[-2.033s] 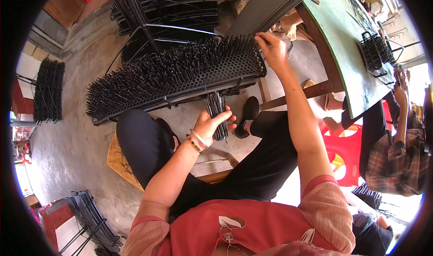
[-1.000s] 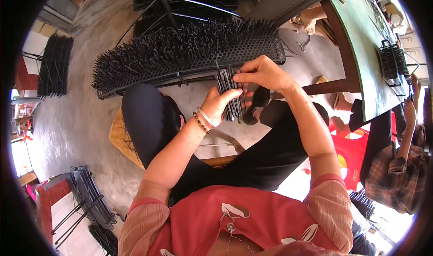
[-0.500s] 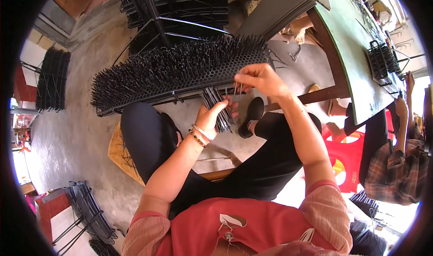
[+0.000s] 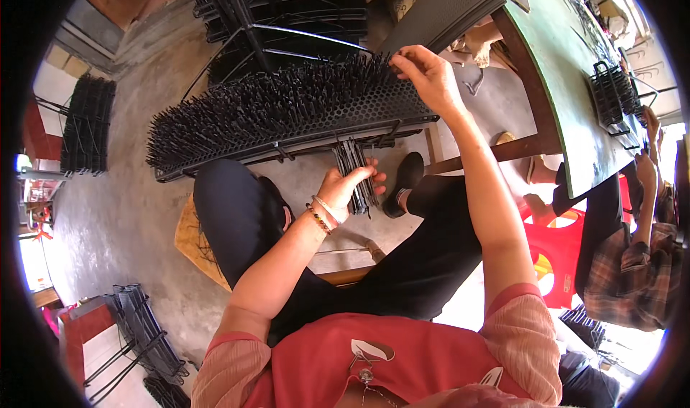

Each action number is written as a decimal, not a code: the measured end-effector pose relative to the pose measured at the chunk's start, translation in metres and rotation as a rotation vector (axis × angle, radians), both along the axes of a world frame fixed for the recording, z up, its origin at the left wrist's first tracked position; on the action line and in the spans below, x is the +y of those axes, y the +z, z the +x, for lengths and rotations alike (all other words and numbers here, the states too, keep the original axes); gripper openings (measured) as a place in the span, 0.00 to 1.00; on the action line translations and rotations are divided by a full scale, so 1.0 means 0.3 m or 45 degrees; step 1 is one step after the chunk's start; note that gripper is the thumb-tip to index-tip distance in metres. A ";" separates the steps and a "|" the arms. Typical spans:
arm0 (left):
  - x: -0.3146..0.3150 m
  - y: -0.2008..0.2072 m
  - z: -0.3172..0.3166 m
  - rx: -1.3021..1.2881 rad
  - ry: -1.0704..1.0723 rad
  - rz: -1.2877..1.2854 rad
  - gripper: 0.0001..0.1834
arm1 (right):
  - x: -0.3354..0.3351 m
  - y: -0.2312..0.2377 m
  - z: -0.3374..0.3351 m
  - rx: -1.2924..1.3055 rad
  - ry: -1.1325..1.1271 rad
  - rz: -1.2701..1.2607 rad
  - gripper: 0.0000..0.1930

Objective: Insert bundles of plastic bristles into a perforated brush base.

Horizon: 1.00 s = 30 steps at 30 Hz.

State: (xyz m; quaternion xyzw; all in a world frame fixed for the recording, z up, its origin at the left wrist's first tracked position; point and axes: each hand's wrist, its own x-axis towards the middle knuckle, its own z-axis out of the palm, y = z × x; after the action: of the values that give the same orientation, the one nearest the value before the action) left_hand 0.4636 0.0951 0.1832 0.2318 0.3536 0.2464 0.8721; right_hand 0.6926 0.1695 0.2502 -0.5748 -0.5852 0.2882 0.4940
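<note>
My left hand (image 4: pixel 336 192) is closed around a bundle of thin black rods (image 4: pixel 352 156), held between my knees just below the rack's near edge. In front of me stretches a long black perforated rack (image 4: pixel 388 104), its holes crowded with upright black rods (image 4: pixel 251 113) except along a bare strip at the near right. My right hand (image 4: pixel 430 81) is over the far right end of the rack, thumb and fingers pinched at the top of a thin black rod among the standing ones. The rod's lower part is hard to make out there.
A green-topped table (image 4: pixel 553 84) stands to the right, with a small black wire rack (image 4: pixel 611 95) on it. Beside it, another person in a plaid sleeve (image 4: pixel 632 264) works near a red stool (image 4: pixel 553 250). Behind my rack are stacked black racks (image 4: pixel 309 12); more lean at the left.
My right hand has moved up and away from the bundle to the rack's far right end. My left hand stays low with the bundle, shifted slightly.
</note>
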 end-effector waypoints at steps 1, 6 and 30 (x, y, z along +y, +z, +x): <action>0.000 0.001 -0.001 0.001 0.001 0.001 0.12 | 0.002 -0.001 -0.002 0.001 0.001 0.001 0.08; -0.001 0.011 -0.001 0.005 -0.015 -0.001 0.12 | 0.011 -0.017 0.000 -0.144 -0.010 0.029 0.09; -0.001 0.019 -0.008 -0.008 0.017 -0.010 0.11 | -0.003 -0.032 -0.071 -0.382 -0.036 0.232 0.09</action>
State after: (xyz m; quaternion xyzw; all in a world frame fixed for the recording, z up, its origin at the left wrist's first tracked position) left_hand 0.4612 0.0947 0.1888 0.2252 0.3535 0.2515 0.8724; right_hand 0.6713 0.1686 0.2408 -0.5723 -0.6680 0.1379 0.4553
